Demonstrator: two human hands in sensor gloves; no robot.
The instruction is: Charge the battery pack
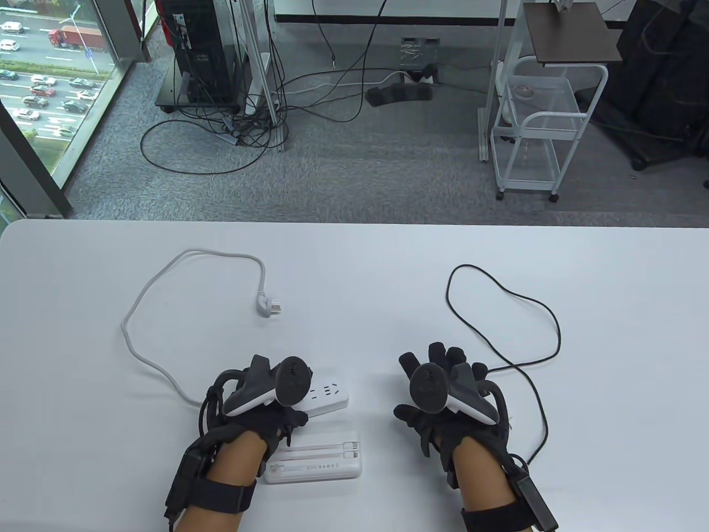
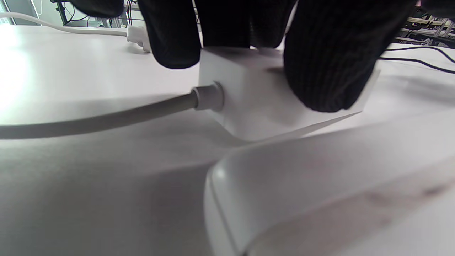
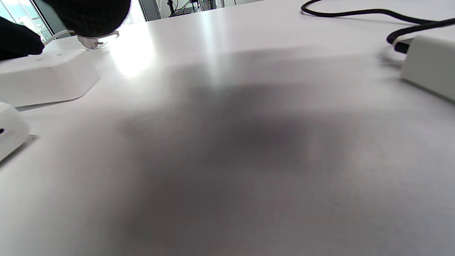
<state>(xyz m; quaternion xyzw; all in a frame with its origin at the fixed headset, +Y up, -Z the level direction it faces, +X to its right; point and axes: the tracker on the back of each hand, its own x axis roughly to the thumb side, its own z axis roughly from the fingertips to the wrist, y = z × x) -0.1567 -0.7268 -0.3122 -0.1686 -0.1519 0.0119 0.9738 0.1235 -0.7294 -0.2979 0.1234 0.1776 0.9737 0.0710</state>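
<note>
In the table view, the left hand (image 1: 260,396) is resting on the left part of a white power strip (image 1: 329,394), whose white cord (image 1: 145,354) is looping away to the far left and ending in a loose plug (image 1: 270,305) lying on the table (image 1: 354,266). The battery pack (image 1: 316,459) is lying just near of the strip, close to the left wrist, touched by nothing that shows. The right hand (image 1: 437,396) is hovering to the right of the strip, fingers spread and holding nothing. A black cable (image 1: 501,288) is curling off to the far right; where its near end goes I cannot tell from here.

In the left wrist view, the gloved fingers (image 2: 327,60) are pressing down over the top and sides of the strip's end block, right where the grey cord is entering it. They are bent around it, gripping to steady it. The battery pack is filling the near right corner, blurred.

In the right wrist view, only one fingertip (image 3: 90,16) is showing at the top edge, clear of the table. A white box (image 3: 430,64) with the black cable at it is sitting at the right.

Judging by this, the work is at an early step: nothing looks connected to the pack yet. The next move likely calls for the right hand fetching the black cable's end and lining it up with the pack's port.
</note>
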